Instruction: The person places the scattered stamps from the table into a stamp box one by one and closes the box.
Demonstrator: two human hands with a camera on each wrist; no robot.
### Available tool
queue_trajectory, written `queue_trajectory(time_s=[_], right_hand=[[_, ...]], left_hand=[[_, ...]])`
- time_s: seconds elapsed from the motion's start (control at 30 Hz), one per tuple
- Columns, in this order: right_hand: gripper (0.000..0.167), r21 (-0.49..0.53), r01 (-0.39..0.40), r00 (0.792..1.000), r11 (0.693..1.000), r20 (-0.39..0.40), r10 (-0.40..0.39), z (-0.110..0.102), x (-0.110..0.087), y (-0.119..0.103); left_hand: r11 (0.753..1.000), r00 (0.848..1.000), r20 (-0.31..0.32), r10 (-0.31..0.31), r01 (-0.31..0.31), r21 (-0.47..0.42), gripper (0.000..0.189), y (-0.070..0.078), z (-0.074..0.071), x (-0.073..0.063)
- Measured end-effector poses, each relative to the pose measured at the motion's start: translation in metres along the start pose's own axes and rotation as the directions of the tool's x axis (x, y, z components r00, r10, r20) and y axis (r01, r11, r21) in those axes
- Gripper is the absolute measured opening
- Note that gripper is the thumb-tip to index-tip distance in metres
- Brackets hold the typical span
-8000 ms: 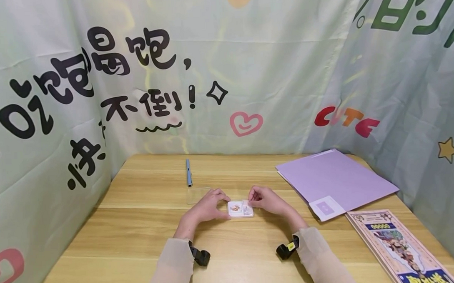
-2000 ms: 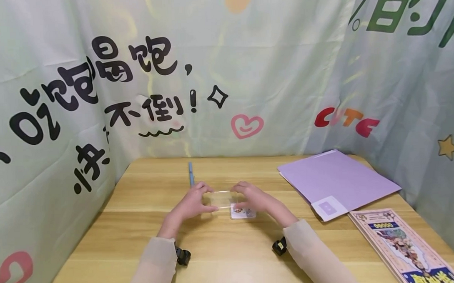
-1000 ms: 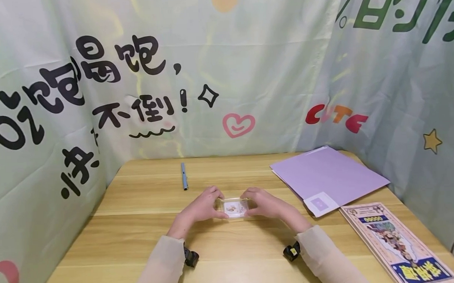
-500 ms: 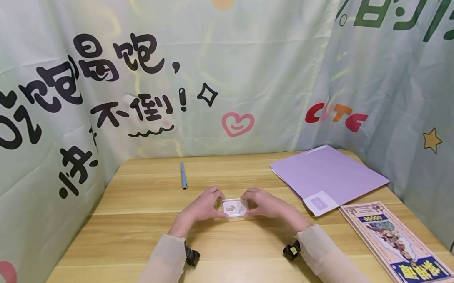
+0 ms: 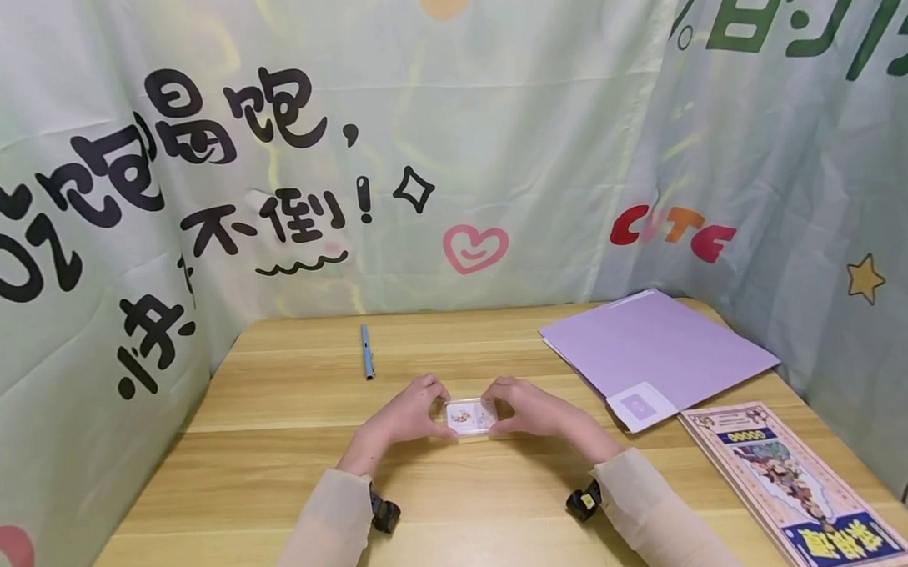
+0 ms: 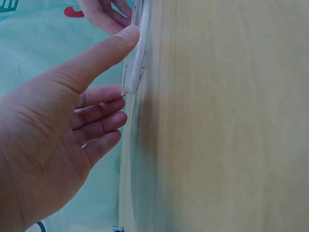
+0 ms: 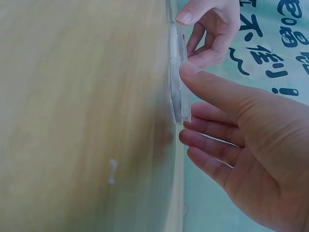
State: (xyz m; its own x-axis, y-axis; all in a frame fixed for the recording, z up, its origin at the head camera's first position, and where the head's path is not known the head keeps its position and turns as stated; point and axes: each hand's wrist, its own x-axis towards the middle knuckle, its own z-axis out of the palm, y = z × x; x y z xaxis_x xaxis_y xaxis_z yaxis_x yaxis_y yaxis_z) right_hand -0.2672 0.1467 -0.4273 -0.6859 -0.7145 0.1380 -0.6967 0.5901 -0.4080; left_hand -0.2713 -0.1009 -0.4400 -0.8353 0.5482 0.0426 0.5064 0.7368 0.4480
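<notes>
A clear plastic card case (image 5: 471,418) lies on the wooden table between both hands, with a white card and a small coloured picture showing inside. My left hand (image 5: 406,413) pinches its left end, thumb at the near edge and fingers at the far edge. On the opposite end, my right hand (image 5: 532,408) has the same pinch. Seen edge-on in the right wrist view, the transparent lid (image 7: 186,105) sits over the base (image 7: 174,92), with a slim gap between the layers. The left wrist view shows the left thumb (image 6: 126,35) along the case's edge.
A blue pen (image 5: 367,353) lies farther back, left of the hands. To the right are a purple folder (image 5: 659,343) with a white label and a pink illustrated booklet (image 5: 787,472). Printed curtains (image 5: 539,130) hang around the back and sides of the table (image 5: 281,481).
Earlier the right hand touched the white card while the lid lay at the left. Both hands then lifted the lid and brought it over the base. The last half second shows hardly any motion.
</notes>
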Motion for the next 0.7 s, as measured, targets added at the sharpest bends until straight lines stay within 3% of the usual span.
queue_trajectory(time_s=[0.7], right_hand=[[0.046, -0.001, -0.045, 0.999, 0.999, 0.025, 0.045, 0.0002, 0.0003, 0.0]], left_hand=[[0.999, 1.0, 0.007, -0.019, 0.019, -0.042, 0.06, -0.002, 0.0009, 0.0001]])
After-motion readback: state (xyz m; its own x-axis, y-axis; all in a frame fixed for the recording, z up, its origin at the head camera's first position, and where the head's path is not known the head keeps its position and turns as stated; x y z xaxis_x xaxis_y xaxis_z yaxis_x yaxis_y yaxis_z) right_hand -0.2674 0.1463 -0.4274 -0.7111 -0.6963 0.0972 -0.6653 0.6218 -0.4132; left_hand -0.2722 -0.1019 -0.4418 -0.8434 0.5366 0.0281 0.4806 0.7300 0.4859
